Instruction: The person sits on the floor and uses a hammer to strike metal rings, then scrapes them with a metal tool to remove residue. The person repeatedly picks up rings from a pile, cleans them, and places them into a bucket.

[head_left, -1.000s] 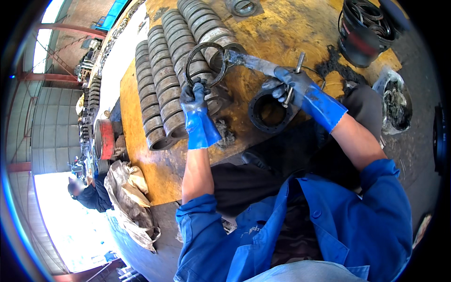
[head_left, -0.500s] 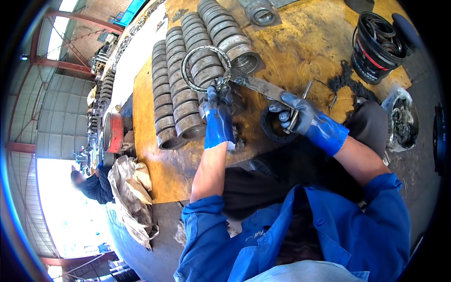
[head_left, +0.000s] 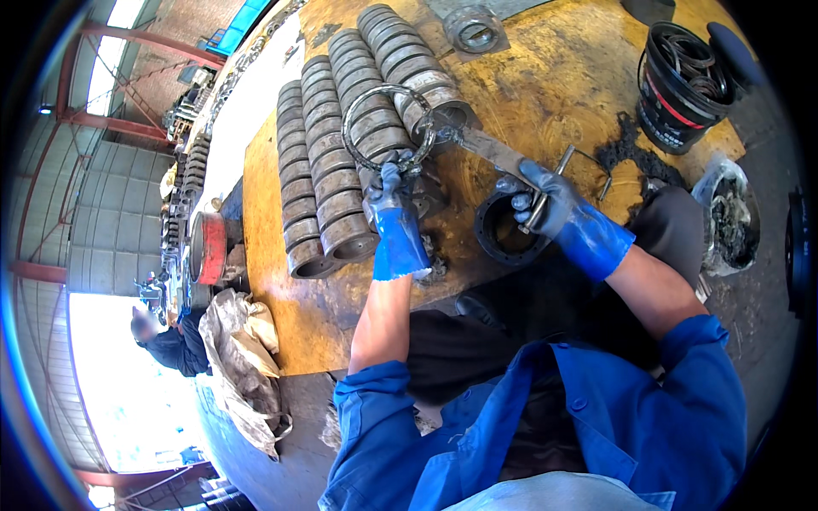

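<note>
My left hand [head_left: 394, 209], in a blue rubber glove, is closed on the lower edge of a thin metal ring [head_left: 347, 136] smeared with dark grease. The ring is held up in front of rows of steel cylinders [head_left: 345, 192]. My right hand [head_left: 558, 209], gloved too, grips a flat metal scraper [head_left: 496, 153]. Its dark-smeared tip is beside the ring's right edge; whether they touch I cannot tell. A thin metal rod [head_left: 566, 158] crosses by the right fingers; I cannot tell if it is held. Below that hand sits a dark round metal part [head_left: 488, 238].
A black bucket [head_left: 673, 111] of rings stands at the far right, near a plastic-lined tub [head_left: 728, 226]. Dark grease [head_left: 632, 149] lies on the yellow tabletop [head_left: 545, 94]. Cloth sacking [head_left: 243, 366] hangs at the left edge; a person [head_left: 183, 341] is beyond it.
My left hand and the ring have shifted slightly right and down. The scraper's tip has moved a little right. Both hands keep their grip.
</note>
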Tool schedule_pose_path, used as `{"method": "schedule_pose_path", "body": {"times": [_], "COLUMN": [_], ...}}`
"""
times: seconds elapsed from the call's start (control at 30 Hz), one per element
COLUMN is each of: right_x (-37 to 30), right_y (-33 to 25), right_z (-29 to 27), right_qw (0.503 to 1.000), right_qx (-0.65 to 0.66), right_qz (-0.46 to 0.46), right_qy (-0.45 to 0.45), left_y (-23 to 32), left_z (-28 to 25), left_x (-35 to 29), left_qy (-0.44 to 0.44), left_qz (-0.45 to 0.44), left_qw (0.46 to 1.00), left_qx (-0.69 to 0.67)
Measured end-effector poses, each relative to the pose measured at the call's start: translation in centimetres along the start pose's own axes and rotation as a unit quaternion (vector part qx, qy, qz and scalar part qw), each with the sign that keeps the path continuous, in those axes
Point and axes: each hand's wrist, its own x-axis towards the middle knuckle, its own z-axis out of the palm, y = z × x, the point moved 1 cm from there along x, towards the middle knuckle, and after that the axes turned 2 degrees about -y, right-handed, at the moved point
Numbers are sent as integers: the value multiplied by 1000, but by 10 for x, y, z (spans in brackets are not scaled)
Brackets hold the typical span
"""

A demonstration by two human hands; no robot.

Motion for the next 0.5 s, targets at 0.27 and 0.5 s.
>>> {"method": "schedule_pose_path", "body": {"times": [0.27, 0.5], "right_x": [-8, -2], "right_y": [-24, -25], "right_z": [2, -16], "right_qw": [998, 999], "right_qx": [-9, -8], "right_qz": [-40, -32], "right_qy": [54, 15], "left_y": [35, 24], "left_z": [26, -7], "left_x": [-27, 11], "left_qy": [-78, -168], "left_qz": [10, 50], "left_qw": [977, 968], "left_qx": [197, 178]}}
